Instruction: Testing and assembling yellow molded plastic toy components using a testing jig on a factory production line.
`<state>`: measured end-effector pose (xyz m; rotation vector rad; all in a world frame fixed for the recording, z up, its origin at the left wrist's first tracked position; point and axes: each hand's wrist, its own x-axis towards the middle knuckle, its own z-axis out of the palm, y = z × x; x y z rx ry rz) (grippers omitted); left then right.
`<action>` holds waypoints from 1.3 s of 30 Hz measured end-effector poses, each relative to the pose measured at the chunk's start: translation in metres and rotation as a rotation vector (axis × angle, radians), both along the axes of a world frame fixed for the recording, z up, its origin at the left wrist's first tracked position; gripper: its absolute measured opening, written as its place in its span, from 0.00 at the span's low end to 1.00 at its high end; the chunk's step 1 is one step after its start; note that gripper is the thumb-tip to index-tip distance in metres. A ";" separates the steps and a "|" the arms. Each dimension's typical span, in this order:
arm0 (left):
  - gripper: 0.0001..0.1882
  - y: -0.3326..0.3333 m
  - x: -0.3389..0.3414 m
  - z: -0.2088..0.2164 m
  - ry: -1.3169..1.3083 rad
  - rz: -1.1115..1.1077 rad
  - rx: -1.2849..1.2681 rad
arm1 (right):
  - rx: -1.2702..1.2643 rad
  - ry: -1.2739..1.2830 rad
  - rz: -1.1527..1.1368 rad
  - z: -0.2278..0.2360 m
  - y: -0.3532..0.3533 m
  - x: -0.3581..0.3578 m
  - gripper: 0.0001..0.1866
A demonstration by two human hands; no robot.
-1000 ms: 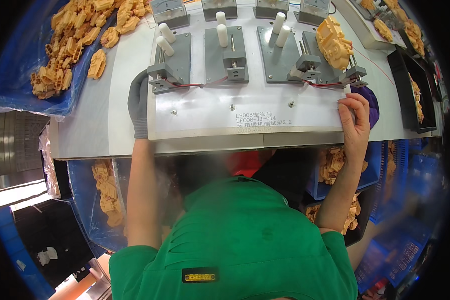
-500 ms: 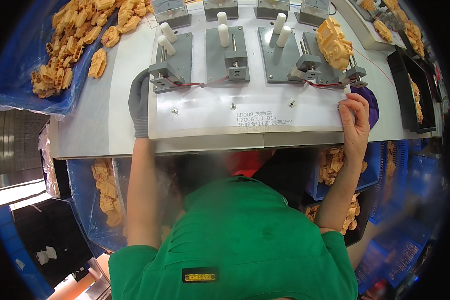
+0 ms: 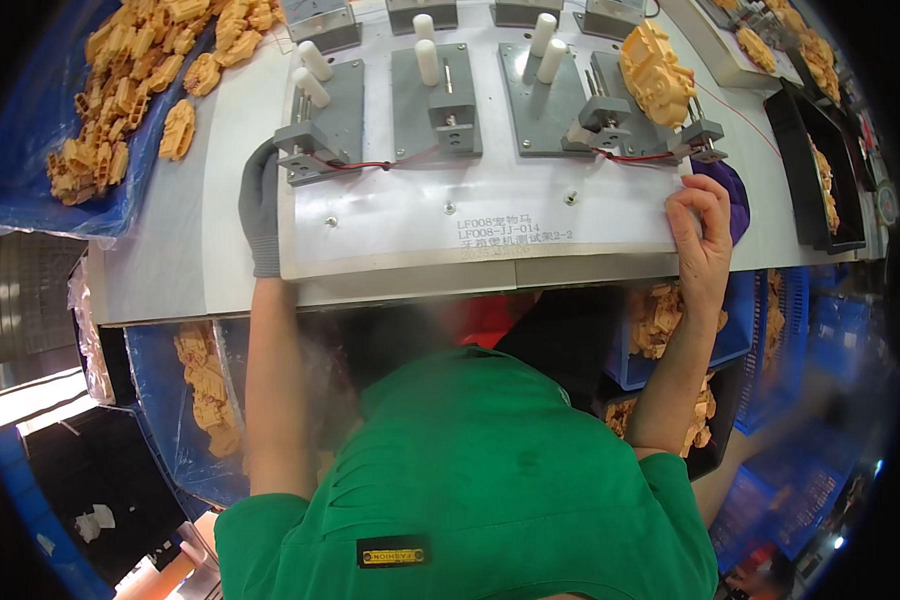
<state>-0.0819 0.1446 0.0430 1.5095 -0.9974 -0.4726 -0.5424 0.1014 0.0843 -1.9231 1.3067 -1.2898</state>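
Head view: my gloved left hand (image 3: 260,205) grips the metal plate's (image 3: 490,215) nine o'clock edge, fingers curled shut on it. My bare right hand (image 3: 703,235) clamps its three o'clock edge. A dark printed label sits near its six o'clock edge. Yellow parts (image 3: 135,95) lie at ten o'clock.

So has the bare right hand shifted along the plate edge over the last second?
No. The right hand stays gripping the right edge of the metal fixture plate, just below the corner clamp.
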 end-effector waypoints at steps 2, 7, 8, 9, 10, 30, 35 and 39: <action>0.17 0.001 0.000 0.001 -0.013 -0.005 0.016 | 0.006 0.014 0.000 0.003 0.000 0.001 0.05; 0.18 0.000 0.000 -0.003 0.024 -0.053 -0.011 | 0.032 0.037 -0.007 0.007 0.002 0.001 0.05; 0.18 0.000 -0.003 -0.001 0.026 -0.060 -0.014 | 0.035 0.044 -0.006 0.008 0.002 0.001 0.05; 0.18 0.003 -0.010 0.006 0.095 -0.064 -0.018 | 0.032 0.045 -0.011 0.008 0.003 0.001 0.05; 0.18 0.004 -0.015 0.010 0.163 -0.068 -0.021 | 0.041 0.052 -0.006 0.008 0.003 0.001 0.06; 0.19 0.005 -0.006 0.002 0.188 -0.097 -0.032 | 0.077 0.069 0.016 0.011 0.004 -0.002 0.06; 0.19 0.006 -0.002 0.000 0.146 -0.115 -0.045 | 0.078 0.061 0.014 0.011 0.005 -0.001 0.06; 0.20 0.005 -0.004 0.000 0.115 -0.081 -0.056 | 0.078 0.065 0.015 0.010 0.005 -0.002 0.06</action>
